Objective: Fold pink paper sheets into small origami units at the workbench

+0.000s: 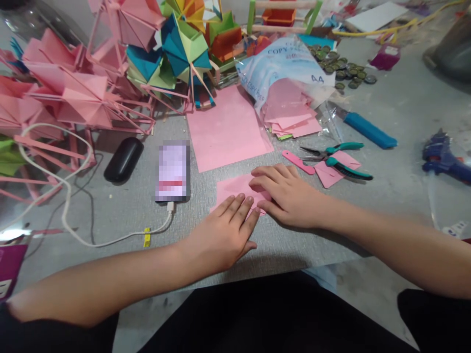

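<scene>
A small piece of pink paper [235,186] lies on the table near its front edge, partly covered by both hands. My left hand [230,228] rests flat on its lower part, fingers stretched out and pointing up and right. From the right, my right hand [285,196] reaches over the paper's other end with its fingers spread and slightly bent, touching it. The two hands nearly meet at the fingertips. Just beyond them is a larger pink sheet [228,132]. Beside my right hand lie a pink folding cutter [298,162] and teal-handled pliers [331,159] on a small pink paper piece [326,179].
Pink paper models [84,93] and multicoloured ones [187,54] crowd the back left. A phone [172,171] on a white cable and a black case [124,159] lie left. Rightward are a copy-paper bag [283,63], a blue cutter [370,130], coins [342,68] and a glue gun [445,154].
</scene>
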`<state>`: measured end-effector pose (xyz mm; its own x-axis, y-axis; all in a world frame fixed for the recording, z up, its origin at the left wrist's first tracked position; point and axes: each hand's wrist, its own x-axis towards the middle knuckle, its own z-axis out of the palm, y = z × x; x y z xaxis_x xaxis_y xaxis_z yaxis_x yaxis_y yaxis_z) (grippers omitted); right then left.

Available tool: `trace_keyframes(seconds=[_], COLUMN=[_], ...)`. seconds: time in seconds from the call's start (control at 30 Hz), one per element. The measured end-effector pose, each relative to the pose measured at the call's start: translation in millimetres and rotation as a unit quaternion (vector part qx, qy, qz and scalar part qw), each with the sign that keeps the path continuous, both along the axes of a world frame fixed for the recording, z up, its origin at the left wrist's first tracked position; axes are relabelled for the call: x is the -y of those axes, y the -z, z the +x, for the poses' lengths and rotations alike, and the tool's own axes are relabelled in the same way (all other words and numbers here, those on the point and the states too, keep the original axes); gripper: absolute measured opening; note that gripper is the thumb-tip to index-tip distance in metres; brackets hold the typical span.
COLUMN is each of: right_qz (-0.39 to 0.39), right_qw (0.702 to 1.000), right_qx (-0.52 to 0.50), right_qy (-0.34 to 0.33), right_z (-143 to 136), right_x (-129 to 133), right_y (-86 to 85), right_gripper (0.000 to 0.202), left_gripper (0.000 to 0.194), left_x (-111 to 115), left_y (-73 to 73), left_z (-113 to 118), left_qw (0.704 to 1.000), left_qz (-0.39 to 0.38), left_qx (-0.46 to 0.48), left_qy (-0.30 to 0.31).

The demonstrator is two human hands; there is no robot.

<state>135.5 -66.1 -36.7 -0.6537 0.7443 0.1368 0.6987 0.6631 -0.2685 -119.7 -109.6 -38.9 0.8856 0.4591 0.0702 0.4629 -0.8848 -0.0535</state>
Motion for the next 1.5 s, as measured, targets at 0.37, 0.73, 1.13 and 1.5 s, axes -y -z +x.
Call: trace_keyframes(seconds=[0.37,0.73,1.13,1.5], right_qz=[-0.042,-0.094,0.000,0.043], right_qw=[0.999,0.992,0.991,0.994], right_qx=[-0.016,-0.079,-0.125,0.027], right_qy=[-0.005,-0.016,0.044,-0.100], right_z=[6.9,14.8,27.7,11.2], right_x=[0.1,-8.5,-30.8,-15.4], right_y=[-5.0,-3.2,2.4,1.0], right_gripper=[0.065,0.065,0.037,0.045], left_gripper=[0.069,0.061,0.084,0.084], left_x=[0.0,2.2,-0.1,1.7], left_y=[-8.3,-19.6,-19.4,-15.4], left_z=[-0.9,5.7,4.8,6.3], left_qw=[1.000,0.998,0.996,0.996], left_qz=[0.000,-0.035,-0.068,-0.061], left_qx=[-0.009,-0.035,-0.047,-0.043], left_qy=[-0.019,-0.050,-0.042,-0.041])
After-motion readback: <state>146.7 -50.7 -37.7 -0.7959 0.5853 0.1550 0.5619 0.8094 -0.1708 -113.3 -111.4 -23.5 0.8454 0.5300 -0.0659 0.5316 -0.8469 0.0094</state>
